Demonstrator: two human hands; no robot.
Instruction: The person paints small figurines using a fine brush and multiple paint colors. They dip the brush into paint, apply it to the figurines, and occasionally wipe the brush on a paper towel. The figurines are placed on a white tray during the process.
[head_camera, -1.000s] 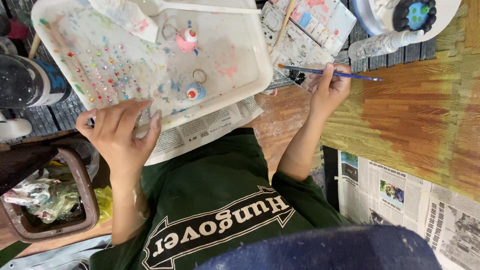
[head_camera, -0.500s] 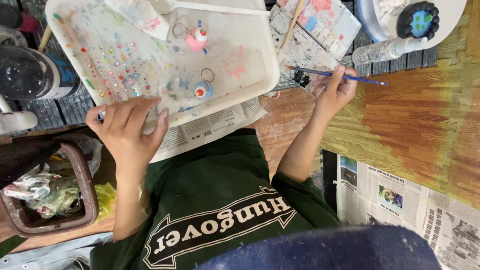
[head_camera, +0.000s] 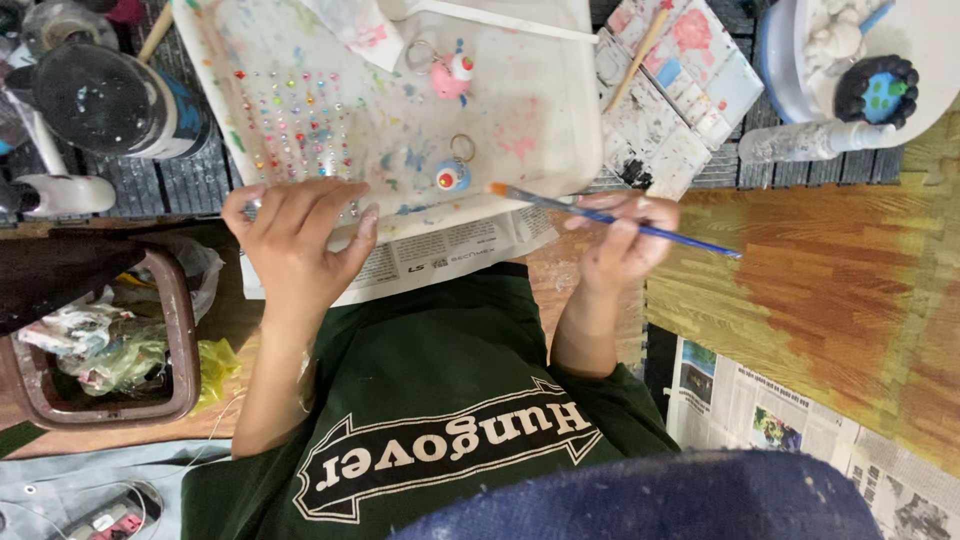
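One big white plastic tray (head_camera: 560, 130), smeared with pastel paint and dotted with rows of tiny coloured gems, fills the top of the view, resting on sheets of newspaper (head_camera: 440, 255). One brown rectangular bin (head_camera: 178, 340) stuffed with crumpled wrappers sits low on the left, and one dark paint-spattered jar (head_camera: 110, 100) stands beside the tray's left edge. One white paint palette (head_camera: 690, 100), its wells stained pink, blue and black, lies to the tray's right with one wooden stick (head_camera: 640, 45) across it.

Two small round keyring charms sit on the tray: a pink one (head_camera: 452, 75) near the top, and a blue-and-white one with a red centre (head_camera: 452, 175) close to the near edge, ring attached.

Two hands at work now. Left hand (head_camera: 295, 235) is spread, fingers curled over the tray's near rim, gripping it by the gem rows. Right hand (head_camera: 625, 240) is closed, fingers pinching one thin blue-handled paintbrush (head_camera: 620, 220); its orange tip hangs over the tray's near right corner, just beside the blue-and-white charm, not touching it.
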